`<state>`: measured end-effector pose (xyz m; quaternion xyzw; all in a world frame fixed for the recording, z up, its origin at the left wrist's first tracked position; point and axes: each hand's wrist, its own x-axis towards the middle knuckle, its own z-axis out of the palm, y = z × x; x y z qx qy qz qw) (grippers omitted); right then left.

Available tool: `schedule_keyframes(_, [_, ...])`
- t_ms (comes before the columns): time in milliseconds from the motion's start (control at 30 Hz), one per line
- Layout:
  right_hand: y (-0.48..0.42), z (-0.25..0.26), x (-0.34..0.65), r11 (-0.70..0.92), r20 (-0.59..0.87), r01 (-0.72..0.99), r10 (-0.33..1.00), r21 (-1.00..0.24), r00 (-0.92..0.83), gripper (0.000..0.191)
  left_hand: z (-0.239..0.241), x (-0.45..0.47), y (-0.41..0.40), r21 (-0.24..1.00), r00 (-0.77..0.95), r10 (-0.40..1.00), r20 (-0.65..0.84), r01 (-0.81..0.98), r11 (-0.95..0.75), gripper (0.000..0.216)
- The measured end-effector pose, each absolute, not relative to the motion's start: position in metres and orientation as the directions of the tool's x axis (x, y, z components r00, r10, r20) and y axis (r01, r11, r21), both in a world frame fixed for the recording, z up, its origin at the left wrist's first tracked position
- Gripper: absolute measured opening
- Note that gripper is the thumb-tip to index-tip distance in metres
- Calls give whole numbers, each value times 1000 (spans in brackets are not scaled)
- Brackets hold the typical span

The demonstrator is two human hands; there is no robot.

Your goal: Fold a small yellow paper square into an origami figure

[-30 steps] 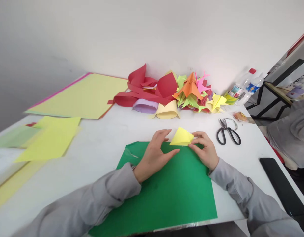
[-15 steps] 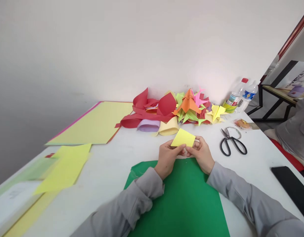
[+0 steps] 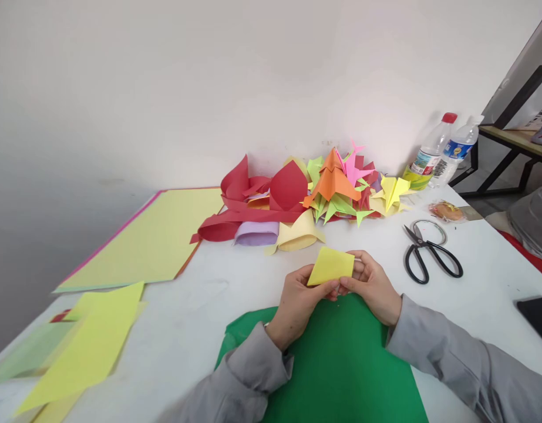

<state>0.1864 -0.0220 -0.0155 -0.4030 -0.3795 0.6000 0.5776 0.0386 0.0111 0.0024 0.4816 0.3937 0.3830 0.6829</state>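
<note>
Between both hands is a small folded piece of yellow paper (image 3: 331,265), tilted up above the table. My left hand (image 3: 297,299) pinches its lower left edge, thumb in front and fingers behind. My right hand (image 3: 373,286) grips the lower right side the same way, its thumb close to the left one. The fingers behind the paper are partly hidden. Below the hands lies a large green sheet (image 3: 341,364), partly covered by my left forearm. Black-handled scissors (image 3: 431,252) rest open on the table to the right of my right hand.
Behind the hands sit red paper shapes (image 3: 288,191) and folded paper figures (image 3: 335,182). Large pale yellow sheets (image 3: 151,235) and bright yellow paper (image 3: 90,346) lie left. Two bottles (image 3: 429,154), a wrapped snack (image 3: 447,210) and a black object (image 3: 537,314) are right. Part of another person (image 3: 535,217) shows.
The camera view has shifted, so table items sit differently in the picture. Both hands still hold the yellow paper, which looks much the same with a slight change in tilt.
</note>
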Motion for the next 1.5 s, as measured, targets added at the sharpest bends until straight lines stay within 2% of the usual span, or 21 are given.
schedule_keyframes(133, [-24, -15, 184, -18, -33, -351, 999, -936, 38, 43, 3, 39, 10, 967, 385, 908, -168, -115, 228, 23])
schedule_keyframes(333, [-25, -13, 185, 1, -34, -318, 994, -948, 103, 44, -3, 38, 13, 943, 331, 927, -179, -211, 258, 28])
schedule_keyframes(500, [-22, -14, 192, -1, -67, -366, 983, -931, 168, 43, -4, 36, 17, 889, 278, 924, -262, -302, 343, 28])
schedule_keyframes(667, [-21, -15, 193, -27, -105, -415, 980, -910, 167, 41, -2, 36, 18, 867, 288, 922, -259, -351, 354, 27])
schedule_keyframes(867, [-21, -13, 194, -22, -116, -455, 977, -890, 179, 39, -1, 37, 16, 888, 245, 948, -202, -363, 283, 36])
schedule_keyframes(1267, [-21, -11, 195, -39, -139, -477, 974, -878, 177, 38, -8, 36, 11, 917, 201, 975, -93, -365, 163, 37])
schedule_keyframes(1500, [-22, -13, 195, -50, -145, -470, 975, -881, 167, 39, -6, 36, 10, 968, 196, 981, -12, -243, 60, 37])
